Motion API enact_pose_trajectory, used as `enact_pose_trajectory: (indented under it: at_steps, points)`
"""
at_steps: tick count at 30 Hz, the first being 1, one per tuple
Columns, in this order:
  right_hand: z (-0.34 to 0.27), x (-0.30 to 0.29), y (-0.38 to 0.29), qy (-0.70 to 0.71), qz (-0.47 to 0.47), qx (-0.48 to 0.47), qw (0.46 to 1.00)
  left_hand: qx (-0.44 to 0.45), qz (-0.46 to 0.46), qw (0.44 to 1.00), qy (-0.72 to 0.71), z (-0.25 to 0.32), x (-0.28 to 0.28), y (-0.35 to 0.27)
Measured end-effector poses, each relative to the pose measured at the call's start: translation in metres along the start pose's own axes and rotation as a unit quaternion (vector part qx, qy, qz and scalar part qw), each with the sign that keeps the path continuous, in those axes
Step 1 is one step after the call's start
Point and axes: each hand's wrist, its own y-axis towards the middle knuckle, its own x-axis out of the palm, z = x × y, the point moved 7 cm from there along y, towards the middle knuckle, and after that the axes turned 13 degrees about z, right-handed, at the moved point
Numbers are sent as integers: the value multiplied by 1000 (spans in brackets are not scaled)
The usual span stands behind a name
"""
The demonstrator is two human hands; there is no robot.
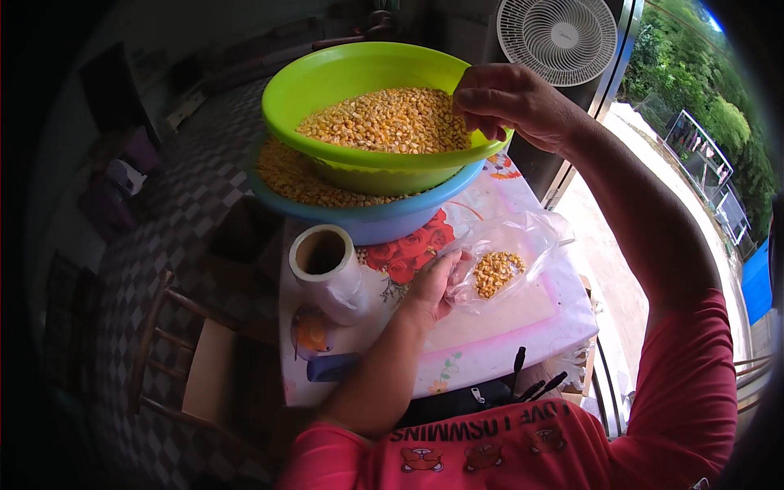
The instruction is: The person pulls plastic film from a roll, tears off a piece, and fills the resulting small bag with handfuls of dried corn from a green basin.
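My left hand (438,285) grips the edge of a clear plastic bag (539,245), which lies on the table with a small heap of corn kernels (497,274) inside. My right hand (499,101) is at the right rim of a green plastic basin (367,67), fingers bent over the dried corn kernels (392,119) in it; whether it holds any kernels is hidden. The green basin rests tilted on a blue basin (373,222), where more corn kernels (288,174) show at the left. A roll of clear plastic bags (334,275) stands upright to the left of my left hand.
The table wears a floral tablecloth (490,343). Near its left edge are an orange object (312,334) and a dark blue object (334,367). A wooden chair (208,361) stands at the left, a white fan (557,40) at the back right, beside a doorway.
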Motion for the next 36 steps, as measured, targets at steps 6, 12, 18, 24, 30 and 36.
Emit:
enact_pose_trajectory:
  at_steps: [6,12,18,24,30,36]
  points:
    - [85,48,61,-550,-217,-6,807,-6,5,1000,-2,0,-3,0]
    - [92,71,53,-436,-268,-14,859,-22,-17,1000,-7,-3,3,-1]
    - [38,79,55,-415,-140,-224,871,-7,-4,1000,-12,0,-2,1]
    - [20,28,45,-350,99,-217,906,-3,-15,1000,-9,0,2,1]
    - [3,-6,-17,-167,142,-11,976,-4,-38,999,-29,1,7,-3]
    - [45,51,-91,-184,-80,-73,977,6,-14,1000,-7,-1,9,-4]
